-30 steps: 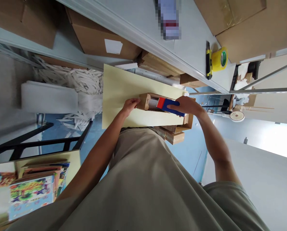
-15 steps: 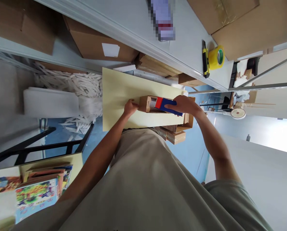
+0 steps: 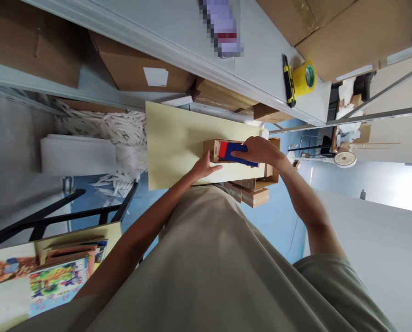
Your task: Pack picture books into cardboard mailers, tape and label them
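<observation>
Right hand (image 3: 257,150) grips a red-blue tape dispenser (image 3: 230,152) on top of a small carton (image 3: 214,148) lying on the pale yellow board (image 3: 174,138), left hand (image 3: 206,167) open-fingered against the carton's near side.

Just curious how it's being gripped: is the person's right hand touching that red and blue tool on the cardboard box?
Touching. The head view shows the right hand wrapped over the red and blue tool, fingers on its blue handle.

I could read no text anywhere: the white label (image 3: 156,76) was blank, and the picture books' (image 3: 55,280) print was too small.
</observation>
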`<state>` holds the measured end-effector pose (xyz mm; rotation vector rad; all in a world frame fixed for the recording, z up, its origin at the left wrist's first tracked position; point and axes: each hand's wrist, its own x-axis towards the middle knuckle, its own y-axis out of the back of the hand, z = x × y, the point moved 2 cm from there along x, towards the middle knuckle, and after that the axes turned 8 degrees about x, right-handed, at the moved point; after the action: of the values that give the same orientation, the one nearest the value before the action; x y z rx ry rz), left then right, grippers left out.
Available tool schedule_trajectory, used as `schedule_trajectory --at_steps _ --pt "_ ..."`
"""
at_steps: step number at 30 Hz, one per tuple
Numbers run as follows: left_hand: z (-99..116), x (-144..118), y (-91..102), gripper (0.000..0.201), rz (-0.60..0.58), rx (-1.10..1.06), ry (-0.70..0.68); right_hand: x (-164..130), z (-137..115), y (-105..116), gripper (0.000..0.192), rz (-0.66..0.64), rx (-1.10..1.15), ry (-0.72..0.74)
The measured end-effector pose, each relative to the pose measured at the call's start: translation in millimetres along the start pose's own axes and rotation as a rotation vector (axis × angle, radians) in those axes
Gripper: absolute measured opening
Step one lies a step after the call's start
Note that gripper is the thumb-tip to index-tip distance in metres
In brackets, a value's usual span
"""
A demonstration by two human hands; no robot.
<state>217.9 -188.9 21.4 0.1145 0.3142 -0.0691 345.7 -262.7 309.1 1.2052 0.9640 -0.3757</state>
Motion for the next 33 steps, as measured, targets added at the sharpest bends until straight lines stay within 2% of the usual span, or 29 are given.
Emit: schedule_trajectory --at_steps 2,4,6,9,13,15,20,24,28,33 --pt "3 9 -0.3 0.141 0.030 0.044 -0.074 -5 -3 -1 0.063 -0.003 -0.027 -0.013" --pt "12 20 0.3 0.154 0.067 0.078 -0.235 -9 -6 -3 0.061 0.002 -0.075 -0.020" --pt "21 30 0.2 0.144 0.071 0.119 -0.384 -13 -8 -5 0.060 0.019 -0.121 -0.015" --pt "27 38 -1.2 0.114 0.079 0.205 -0.471 -16 -12 -7 0.062 0.049 -0.175 -0.016" --pt "21 36 -5.4 0.070 0.124 0.324 -0.461 -16 -16 -8 0.067 0.013 -0.228 -0.023" --pt "15 35 -9.0 0.054 0.142 0.373 -0.437 -14 -17 -8 0.069 -0.003 -0.238 -0.015" --pt "8 33 -18.6 0.050 0.186 0.412 -0.386 -11 -14 -8 0.060 0.023 -0.259 -0.001" --pt "7 26 -21.5 0.040 0.209 0.410 -0.396 -10 -1 -6 0.056 0.011 -0.267 0.012" --pt "5 24 -20.9 0.032 0.233 0.421 -0.406 -4 24 -4 0.058 -0.032 -0.258 -0.012" --pt "0 24 -17.1 0.041 0.262 0.469 -0.389 15 64 -4 0.060 -0.084 -0.246 0.016"
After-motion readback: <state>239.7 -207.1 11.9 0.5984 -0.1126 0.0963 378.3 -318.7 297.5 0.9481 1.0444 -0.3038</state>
